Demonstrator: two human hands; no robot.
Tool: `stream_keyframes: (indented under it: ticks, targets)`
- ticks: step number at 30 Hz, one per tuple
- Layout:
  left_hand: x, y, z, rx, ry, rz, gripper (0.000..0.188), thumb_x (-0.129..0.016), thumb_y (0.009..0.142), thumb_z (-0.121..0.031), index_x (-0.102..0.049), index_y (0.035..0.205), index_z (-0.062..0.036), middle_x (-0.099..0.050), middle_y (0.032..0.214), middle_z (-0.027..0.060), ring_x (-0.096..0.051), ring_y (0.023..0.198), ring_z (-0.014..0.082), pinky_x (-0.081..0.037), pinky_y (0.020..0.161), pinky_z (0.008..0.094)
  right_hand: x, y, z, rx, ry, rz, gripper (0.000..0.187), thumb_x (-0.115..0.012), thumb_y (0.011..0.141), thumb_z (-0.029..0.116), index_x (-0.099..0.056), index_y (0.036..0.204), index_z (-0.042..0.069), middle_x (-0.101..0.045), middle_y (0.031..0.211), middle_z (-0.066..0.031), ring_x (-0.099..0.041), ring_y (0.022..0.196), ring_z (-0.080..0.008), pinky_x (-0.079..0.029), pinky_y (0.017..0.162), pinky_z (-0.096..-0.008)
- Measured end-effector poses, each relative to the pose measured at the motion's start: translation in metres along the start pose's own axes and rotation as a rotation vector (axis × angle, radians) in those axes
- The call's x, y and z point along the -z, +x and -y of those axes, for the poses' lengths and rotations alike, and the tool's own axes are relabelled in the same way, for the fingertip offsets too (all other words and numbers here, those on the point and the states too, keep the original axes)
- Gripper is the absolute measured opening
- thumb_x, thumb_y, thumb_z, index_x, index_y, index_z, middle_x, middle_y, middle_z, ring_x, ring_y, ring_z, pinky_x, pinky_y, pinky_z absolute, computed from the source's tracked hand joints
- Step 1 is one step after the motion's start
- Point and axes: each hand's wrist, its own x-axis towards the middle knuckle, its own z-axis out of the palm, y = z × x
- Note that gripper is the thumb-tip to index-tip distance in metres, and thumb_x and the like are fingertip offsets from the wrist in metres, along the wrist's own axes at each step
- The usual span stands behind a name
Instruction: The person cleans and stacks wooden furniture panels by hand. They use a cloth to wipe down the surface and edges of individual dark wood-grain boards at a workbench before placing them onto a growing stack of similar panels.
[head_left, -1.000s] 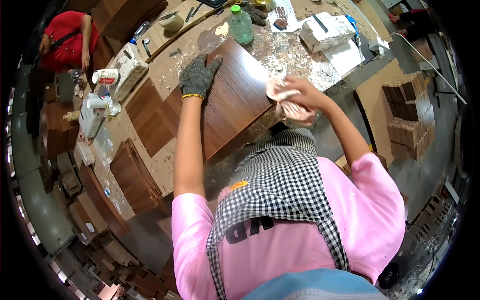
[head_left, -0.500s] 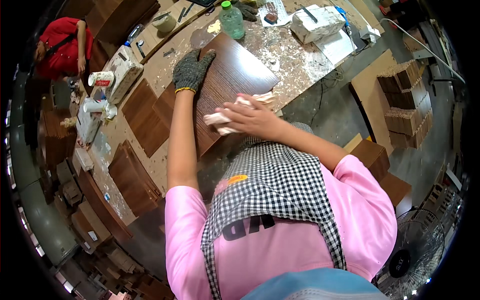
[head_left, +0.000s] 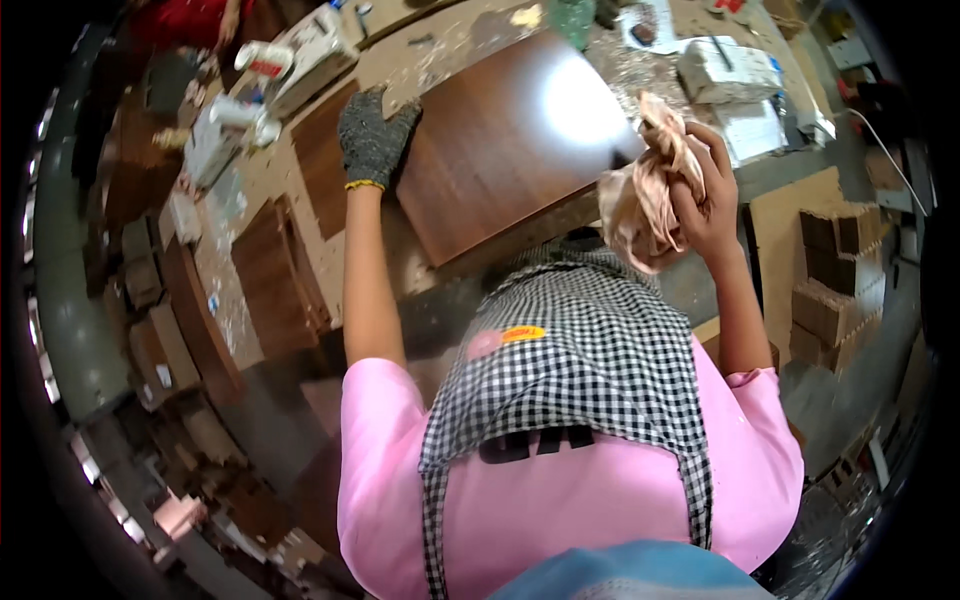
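A brown wood-grain panel (head_left: 500, 140) lies on the workbench, with a bright glare on its upper right. My left hand (head_left: 374, 138), in a dark grey knitted glove with a yellow cuff, rests at the panel's left edge. Its thumb is spread toward the panel and its fingers lie over a smaller brown board (head_left: 322, 150) beside it. My bare right hand (head_left: 710, 190) grips a crumpled pale pink cloth (head_left: 645, 205), which hangs off the panel's right end. The cloth covers part of that end.
More brown panels (head_left: 275, 270) are stacked at the bench's left. White bottles (head_left: 265, 60) and wrapped blocks (head_left: 310, 60) stand at the far left. Another white block (head_left: 728, 72) sits at the far right, near a green bottle (head_left: 572, 20). Stacked brown pieces (head_left: 840, 280) stand right of the bench.
My right hand has lifted the cloth off the panel and moved right. My left hand stays at the panel's left edge. The view has shifted, and the red-clad person is now mostly cut off.
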Motion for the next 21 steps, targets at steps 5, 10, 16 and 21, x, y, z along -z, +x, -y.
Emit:
stream_keyframes:
  ticks: [5, 10, 16, 21]
  targets:
    - [-0.012, -0.03, 0.018, 0.358, -0.606, -0.005, 0.044, -0.075, 0.087, -0.038, -0.072, 0.11, 0.0006, -0.072, 0.11, 0.0205, -0.069, 0.101, 0.03, -0.052, 0.09, 0.0371, -0.085, -0.022, -0.011, 0.254, -0.633, 0.385, 0.074, -0.075, 0.08, 0.029, -0.049, 0.148, 0.013, -0.047, 0.151, -0.0099, -0.038, 0.146, -0.027, -0.034, 0.113, -0.0471]
    - [-0.015, -0.037, 0.012, 0.397, -0.493, -0.067, 0.039, -0.076, 0.086, -0.034, -0.074, 0.103, 0.0007, -0.073, 0.103, 0.0189, -0.07, 0.096, 0.0285, -0.053, 0.086, 0.037, -0.159, -0.05, 0.014, 0.602, -0.799, 0.399, 0.059, -0.052, 0.093, 0.019, -0.045, 0.151, 0.011, -0.039, 0.159, -0.0077, -0.031, 0.15, -0.0251, -0.032, 0.116, -0.0461]
    - [-0.026, -0.032, 0.024, 0.313, -0.566, -0.091, 0.037, -0.074, 0.088, -0.033, -0.073, 0.104, 0.0002, -0.073, 0.102, 0.0184, -0.069, 0.095, 0.0293, -0.053, 0.086, 0.0379, -0.24, -0.037, 0.09, 1.052, -0.263, 0.48, 0.048, -0.051, 0.091, 0.022, -0.057, 0.135, 0.004, -0.051, 0.148, -0.009, -0.044, 0.14, -0.0237, -0.041, 0.111, -0.0406]
    - [-0.006, -0.035, 0.019, 0.262, -0.373, -0.05, 0.042, -0.07, 0.092, -0.034, -0.067, 0.119, -0.0011, -0.066, 0.12, 0.0199, -0.062, 0.111, 0.0328, -0.047, 0.097, 0.0424, -0.213, -0.005, 0.114, 0.912, 0.299, 0.837, 0.03, -0.065, 0.084, 0.021, -0.065, 0.112, 0.01, -0.066, 0.097, -0.0044, -0.065, 0.099, -0.0248, -0.051, 0.088, -0.0382]
